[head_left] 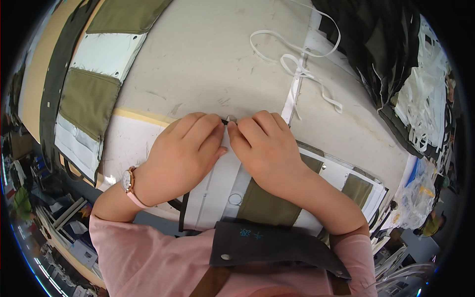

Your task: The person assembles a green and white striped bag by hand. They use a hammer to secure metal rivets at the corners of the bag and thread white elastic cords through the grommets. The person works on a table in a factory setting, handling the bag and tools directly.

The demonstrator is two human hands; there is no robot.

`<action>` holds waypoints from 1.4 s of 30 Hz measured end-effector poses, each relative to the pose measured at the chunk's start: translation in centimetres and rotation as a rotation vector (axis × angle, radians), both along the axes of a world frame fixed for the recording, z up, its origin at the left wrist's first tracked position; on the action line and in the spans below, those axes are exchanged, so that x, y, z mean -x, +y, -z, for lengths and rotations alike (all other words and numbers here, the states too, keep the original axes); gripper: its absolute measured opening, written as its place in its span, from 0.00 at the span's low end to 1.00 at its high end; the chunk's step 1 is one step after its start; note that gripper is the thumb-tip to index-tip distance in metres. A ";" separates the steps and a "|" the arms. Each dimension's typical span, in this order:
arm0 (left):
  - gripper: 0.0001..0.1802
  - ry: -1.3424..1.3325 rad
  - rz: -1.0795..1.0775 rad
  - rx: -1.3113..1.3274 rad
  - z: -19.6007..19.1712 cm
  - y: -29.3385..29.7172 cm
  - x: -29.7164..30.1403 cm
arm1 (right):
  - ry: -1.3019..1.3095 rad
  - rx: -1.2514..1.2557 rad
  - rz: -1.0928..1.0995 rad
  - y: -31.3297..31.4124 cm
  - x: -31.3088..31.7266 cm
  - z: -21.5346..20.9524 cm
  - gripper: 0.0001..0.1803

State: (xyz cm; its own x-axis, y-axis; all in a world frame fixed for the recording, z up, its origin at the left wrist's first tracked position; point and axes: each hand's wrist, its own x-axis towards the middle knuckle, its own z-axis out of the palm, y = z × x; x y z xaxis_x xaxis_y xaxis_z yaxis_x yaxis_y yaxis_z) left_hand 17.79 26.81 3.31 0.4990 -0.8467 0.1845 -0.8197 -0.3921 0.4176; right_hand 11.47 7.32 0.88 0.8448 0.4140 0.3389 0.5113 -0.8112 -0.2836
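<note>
Both my hands meet at the far edge of a white and olive fabric panel [269, 203] lying in front of me. My left hand [185, 153], with a watch on its wrist, is closed, its fingertips pinching the panel's dark-trimmed edge. Close beside it, my right hand [269, 148] is curled with thumb and fingers on the same edge. Between the fingertips shows a small greyish shiny piece [231, 119], too small to name. The fingers hide most of that corner. Farther right, the panel passes beneath my right forearm, with small metal eyelets showing there.
On the left lie similar olive and white panels [91, 91] beside a long dark strip [57, 74]. A loose white cord [302, 72] curls across the grey table [208, 59]. Black fabric [366, 44] and tangled white strips [425, 94] heap at the far right, above clear plastic [415, 203].
</note>
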 end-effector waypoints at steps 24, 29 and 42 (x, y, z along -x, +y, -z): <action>0.30 -0.079 -0.003 -0.068 0.2 -0.3 1.0 | 0.037 -0.079 -0.089 -2.3 0.6 -0.3 0.14; 0.29 -0.063 0.021 -0.136 -0.2 -0.5 0.8 | 0.115 -0.108 -0.061 -2.1 0.5 -0.1 0.16; 0.28 -0.266 -0.051 -0.175 0.3 -1.8 3.4 | 0.413 -0.311 0.253 -3.0 1.2 -1.7 0.09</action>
